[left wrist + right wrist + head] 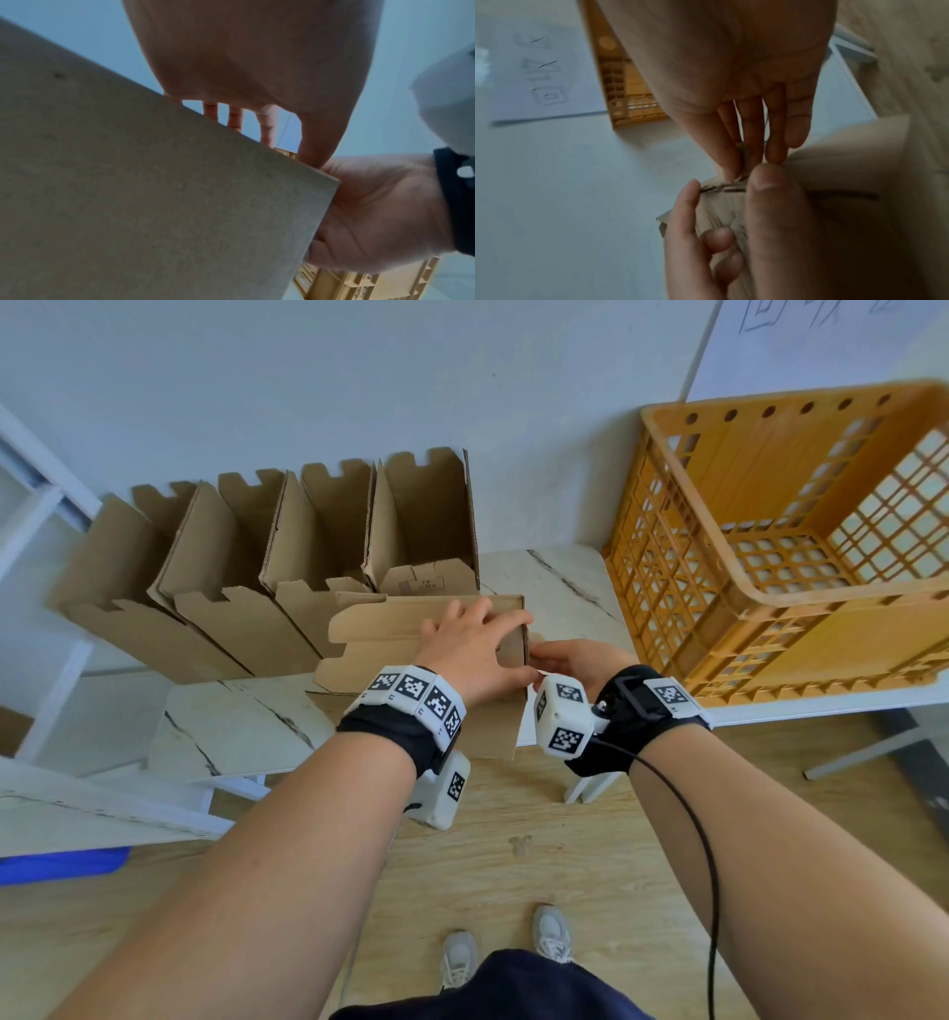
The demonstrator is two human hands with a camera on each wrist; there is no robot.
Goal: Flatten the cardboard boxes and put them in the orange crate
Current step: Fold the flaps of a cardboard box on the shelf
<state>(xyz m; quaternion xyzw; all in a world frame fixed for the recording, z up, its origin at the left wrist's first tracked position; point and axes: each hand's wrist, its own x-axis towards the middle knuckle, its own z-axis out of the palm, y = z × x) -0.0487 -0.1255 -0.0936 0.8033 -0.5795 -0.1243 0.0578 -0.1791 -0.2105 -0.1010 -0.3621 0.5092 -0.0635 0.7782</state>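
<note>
A brown cardboard box [390, 629], partly collapsed, lies at the table's front edge. My left hand [472, 644] lies on top of it, fingers curled over its far right edge and thumb down its right side. My right hand [570, 660] pinches the same right edge from the side. In the right wrist view my right thumb and fingers [754, 142] close on a cardboard edge [847, 162], and my left hand [770, 223] grips just below. The left wrist view shows the box panel [154, 203] with my right hand [372, 203] behind its corner. The orange crate [770, 603] stands at the right.
Several open-topped cardboard boxes [287, 546] stand in a row against the wall, behind and left of the held one. The marbled table [241, 726] ends just under my wrists. White shelf frames stand at the left, and a paper sheet hangs on the wall above the crate.
</note>
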